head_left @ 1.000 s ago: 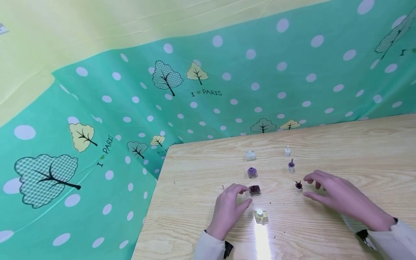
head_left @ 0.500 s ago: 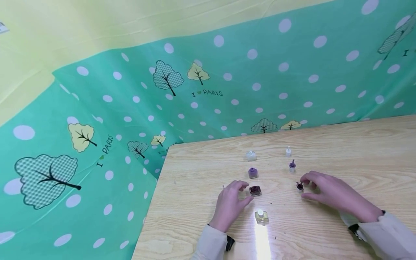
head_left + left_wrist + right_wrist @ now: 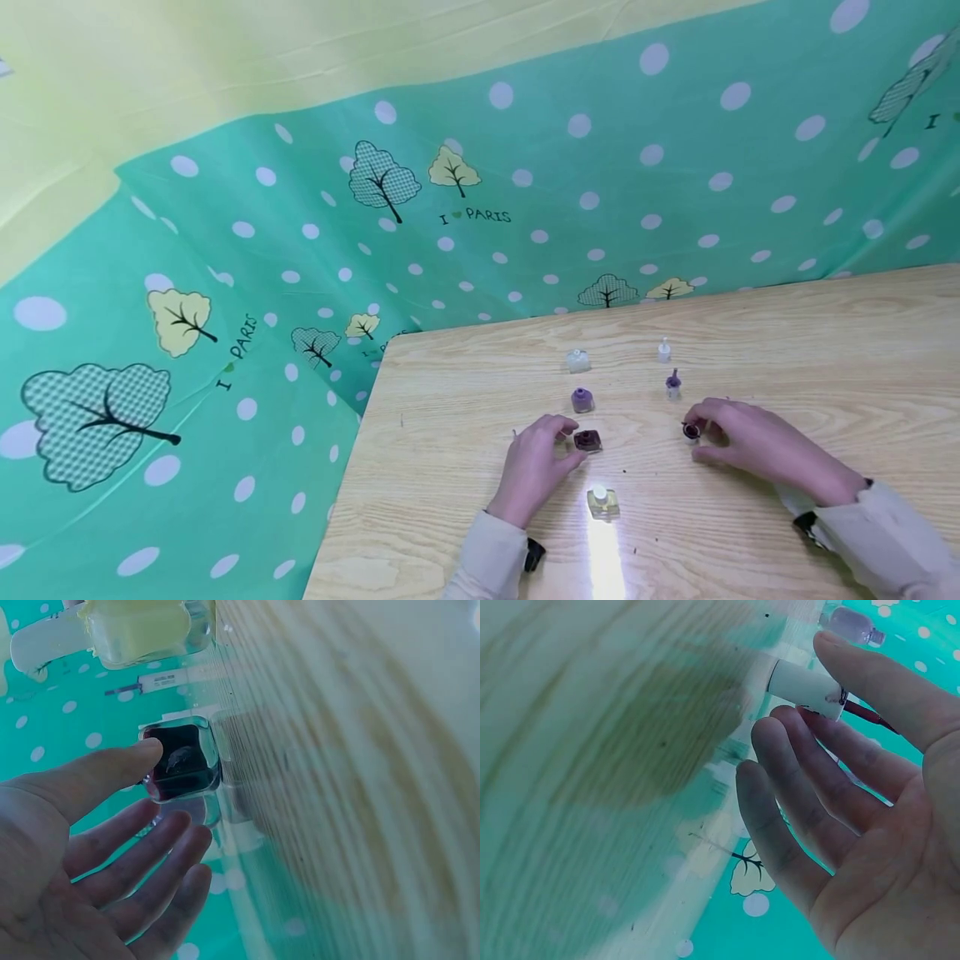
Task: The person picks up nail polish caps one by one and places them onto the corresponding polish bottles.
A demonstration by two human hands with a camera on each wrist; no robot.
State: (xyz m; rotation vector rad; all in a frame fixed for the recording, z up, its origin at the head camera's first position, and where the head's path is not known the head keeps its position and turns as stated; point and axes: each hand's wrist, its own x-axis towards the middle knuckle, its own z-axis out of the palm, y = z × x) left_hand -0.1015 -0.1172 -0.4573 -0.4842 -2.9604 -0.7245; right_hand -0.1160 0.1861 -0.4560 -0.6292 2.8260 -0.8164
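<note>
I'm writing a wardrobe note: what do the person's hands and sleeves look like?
The left hand and right hand are bare, with no gloves or rings showing. Both sleeves are off-white, each with a small black piece at its end, too small to identify.

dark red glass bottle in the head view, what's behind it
Behind the dark red glass bottle stand a purple glass bottle and, farther back, a pale glass bottle. Its body hides a patch of light wooden tabletop.

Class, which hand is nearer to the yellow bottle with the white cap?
Left. The left hand is close to the yellow bottle, up and to its left in the head view; the right hand is farther off to the right, by the dark-red brush cap.
</note>
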